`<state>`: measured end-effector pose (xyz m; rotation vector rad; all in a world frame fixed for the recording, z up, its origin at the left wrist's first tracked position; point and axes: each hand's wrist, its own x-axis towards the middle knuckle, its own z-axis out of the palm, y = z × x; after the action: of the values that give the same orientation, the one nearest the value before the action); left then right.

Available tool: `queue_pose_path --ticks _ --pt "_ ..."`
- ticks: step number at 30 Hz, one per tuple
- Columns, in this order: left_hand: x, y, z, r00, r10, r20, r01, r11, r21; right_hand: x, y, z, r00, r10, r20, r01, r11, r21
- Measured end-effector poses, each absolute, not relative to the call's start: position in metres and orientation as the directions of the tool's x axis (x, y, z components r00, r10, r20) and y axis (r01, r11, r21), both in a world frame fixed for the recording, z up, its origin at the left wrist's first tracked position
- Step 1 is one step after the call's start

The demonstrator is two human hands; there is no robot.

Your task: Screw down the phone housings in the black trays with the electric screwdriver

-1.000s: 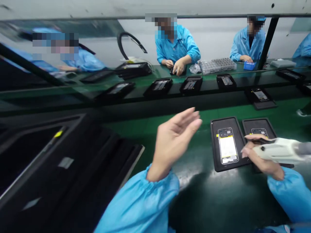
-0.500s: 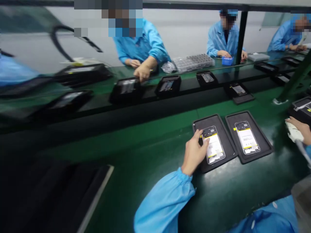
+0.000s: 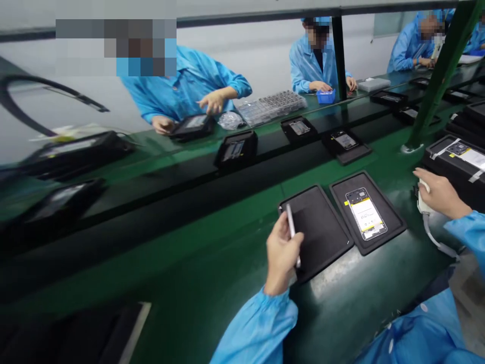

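Note:
My left hand (image 3: 282, 253) is closed on a phone frame (image 3: 291, 230), which it holds edge-on above the left black tray (image 3: 322, 232); that tray now shows only its dark bed. Beside it on the right lies a second black tray (image 3: 390, 212) with a phone frame (image 3: 366, 213) face up, white and yellow labels showing. My right hand (image 3: 435, 194) is at the far right, closed over a white handheld tool (image 3: 422, 202) whose grey cable (image 3: 435, 240) curls down toward me.
A black conveyor strip (image 3: 189, 177) carries several trays with phones. Across it, people in blue coats work at a green bench; a clear parts tray (image 3: 273, 105) lies there. A green post (image 3: 435, 76) stands at the right, with black stacked trays (image 3: 458, 159) beside it.
My left hand went from open in the air to the left tray and lifted the phone frame out, turning it on edge. My right hand moved the white tool off to the right.

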<state>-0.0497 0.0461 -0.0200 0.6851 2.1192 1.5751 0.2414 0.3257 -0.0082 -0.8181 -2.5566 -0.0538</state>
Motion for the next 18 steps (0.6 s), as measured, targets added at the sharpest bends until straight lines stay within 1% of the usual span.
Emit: queue_pose_path --ticks 2,3,4,6,8,10,11,12,15,17,18 --pt "-0.052 0.034 -0.012 -0.822 0.552 -0.142 -0.030 0.207 0.978 0.222 0.303 -0.011 -0.766 0.483 0.424 0.474 0.870 -0.136" --pt "-0.052 0.029 -0.007 -0.826 0.534 -0.184 -0.074 0.221 0.973 0.214 0.296 -0.012 -0.797 0.455 0.396 0.445 0.887 -0.123" --pt "-0.052 0.026 -0.004 -0.829 0.519 -0.208 -0.106 0.220 0.970 0.209 0.294 -0.012 -0.823 0.437 0.364 0.436 0.896 -0.089" --pt "-0.051 0.025 0.001 -0.829 0.508 -0.233 -0.177 0.156 0.972 0.211 0.303 -0.010 -0.835 0.447 0.320 0.477 0.879 0.018" --pt "-0.051 0.030 0.000 -0.812 0.522 -0.262 -0.268 0.065 0.961 0.230 0.328 -0.009 -0.820 0.488 0.300 0.541 0.831 0.126" --pt "-0.052 0.039 -0.009 -0.796 0.537 -0.278 -0.325 0.008 0.946 0.261 0.362 -0.012 -0.834 0.490 0.254 0.541 0.818 0.198" --pt "-0.052 0.045 -0.016 -0.798 0.536 -0.275 -0.328 -0.004 0.945 0.276 0.379 -0.016 -0.856 0.465 0.225 0.510 0.830 0.226" --pt "-0.053 0.051 -0.025 -0.807 0.530 -0.262 -0.314 -0.009 0.949 0.290 0.395 -0.022 -0.892 0.412 0.186 0.449 0.853 0.265" --pt "-0.051 0.065 -0.050 -0.838 0.513 -0.183 -0.212 0.003 0.977 0.312 0.423 -0.040 -0.964 0.216 0.152 0.256 0.910 0.327" --pt "-0.050 0.068 -0.060 -0.858 0.505 -0.097 -0.099 0.024 0.995 0.308 0.428 -0.049 -0.982 0.103 0.160 0.149 0.938 0.314" --pt "-0.050 0.067 -0.062 -0.864 0.501 -0.046 -0.028 0.043 0.999 0.302 0.427 -0.051 -0.985 0.066 0.160 0.111 0.951 0.289"
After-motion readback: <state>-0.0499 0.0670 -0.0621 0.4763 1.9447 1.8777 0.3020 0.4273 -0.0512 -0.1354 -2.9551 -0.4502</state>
